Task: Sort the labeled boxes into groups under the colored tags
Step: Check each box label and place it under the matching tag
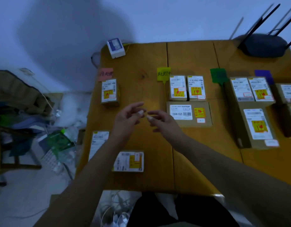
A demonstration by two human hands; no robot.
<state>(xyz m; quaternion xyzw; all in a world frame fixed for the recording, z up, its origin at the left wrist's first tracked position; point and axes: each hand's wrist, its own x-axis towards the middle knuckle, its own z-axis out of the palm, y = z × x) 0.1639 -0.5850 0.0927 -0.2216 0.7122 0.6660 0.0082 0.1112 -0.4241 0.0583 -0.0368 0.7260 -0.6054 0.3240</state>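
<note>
1. Nearest the person, two labeled boxes sit apart from the tagged rows: one near box (128, 161) lying flat beside the left forearm, and a second edge box (99, 144) at the table's left edge, partly hidden by that forearm. Judgement: these two are not yet sorted, since neither lies under a tag
2. Mid-table, left hand (127, 117) and right hand (159, 120) hover above bare wood, fingertips almost meeting. Both are loosely open, fingers spread, holding nothing that I can see; something very small between the fingertips cannot be ruled out
3. Just right of the hands, a wide flat box (190, 114) lies in front of two upright boxes (186, 87), all grouped under the yellow tag (164, 73), presumably placed by matching label
4. Under the pink tag (105, 74) stands a single box (110, 91), well apart from the others
5. Right side: the green tag (218, 75) and purple tag (262, 75) head a cluster of right-hand boxes (249, 102), some stacked; which box answers to which tag I cannot tell
6. Far edge: a white device (116, 48) and a dark router (262, 45) with antennas, clear of the sorting area on the table (141, 63)
</note>
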